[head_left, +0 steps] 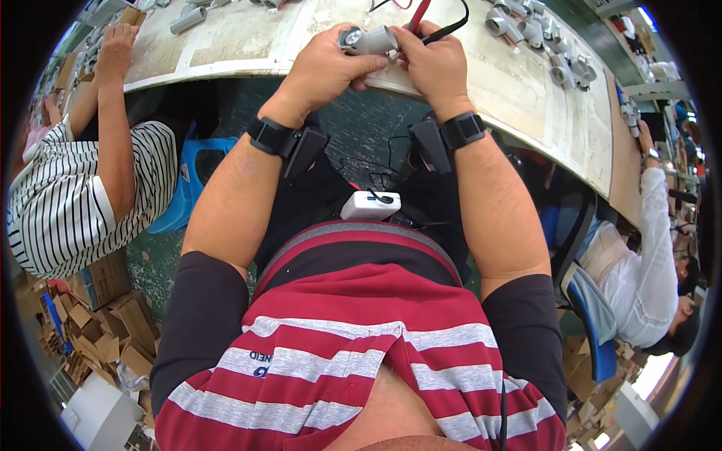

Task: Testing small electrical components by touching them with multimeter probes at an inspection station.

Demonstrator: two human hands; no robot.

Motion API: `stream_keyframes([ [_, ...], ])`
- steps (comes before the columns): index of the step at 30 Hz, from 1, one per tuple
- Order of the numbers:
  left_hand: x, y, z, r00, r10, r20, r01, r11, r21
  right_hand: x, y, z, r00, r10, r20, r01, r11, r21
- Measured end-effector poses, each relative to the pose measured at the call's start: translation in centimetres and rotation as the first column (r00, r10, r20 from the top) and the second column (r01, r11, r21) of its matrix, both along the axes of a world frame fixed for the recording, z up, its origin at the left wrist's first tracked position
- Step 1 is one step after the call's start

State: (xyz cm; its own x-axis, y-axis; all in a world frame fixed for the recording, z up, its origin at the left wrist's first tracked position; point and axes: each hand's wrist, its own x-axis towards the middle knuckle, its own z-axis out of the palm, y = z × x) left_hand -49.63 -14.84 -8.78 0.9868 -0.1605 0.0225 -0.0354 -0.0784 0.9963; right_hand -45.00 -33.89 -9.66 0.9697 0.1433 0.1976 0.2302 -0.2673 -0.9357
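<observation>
Above the table's near edge, my left hand (323, 68) is closed round a short grey cylindrical lamp (370, 41). A round, clear lens shows at the lamp's left end; its wider, smooth grey end points right. My right hand (438, 66) is pinched on a red test probe (418, 16) and a black test probe (447, 30), whose cable curves away over the table. The right fingertips meet the lamp's right end, beside a small metal-looking bit. The probe tips are hidden by my fingers.
Several similar grey lamps (560, 56) lie on the pale worktable (256, 41) at the right, and more at the far left. A co-worker in a striped shirt (68, 218) sits left; another in white (639, 255) sits right. A white box (371, 204) with a cable is near my waist.
</observation>
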Motion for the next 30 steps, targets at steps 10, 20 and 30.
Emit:
stream_keyframes([
  [10, -0.30, -0.36, 0.24, 1.000, 0.002, 0.016, -0.002, 1.000, 0.016, 0.03, -0.01, -0.25, 0.999, 0.030, 0.014, -0.031, 0.999, 0.041],
  [20, -0.25, -0.38, -0.18, 0.999, 0.029, 0.032, -0.029, 0.999, 0.017, -0.01, 0.07, -0.14, 1.000, 0.002, -0.010, -0.001, 0.999, 0.048],
  [30, 0.04, -0.52, -0.27, 0.999, 0.039, 0.029, -0.040, 0.999, 0.009, 0.27, -0.17, -0.06, 1.000, 0.015, -0.014, -0.015, 1.000, 0.010],
])
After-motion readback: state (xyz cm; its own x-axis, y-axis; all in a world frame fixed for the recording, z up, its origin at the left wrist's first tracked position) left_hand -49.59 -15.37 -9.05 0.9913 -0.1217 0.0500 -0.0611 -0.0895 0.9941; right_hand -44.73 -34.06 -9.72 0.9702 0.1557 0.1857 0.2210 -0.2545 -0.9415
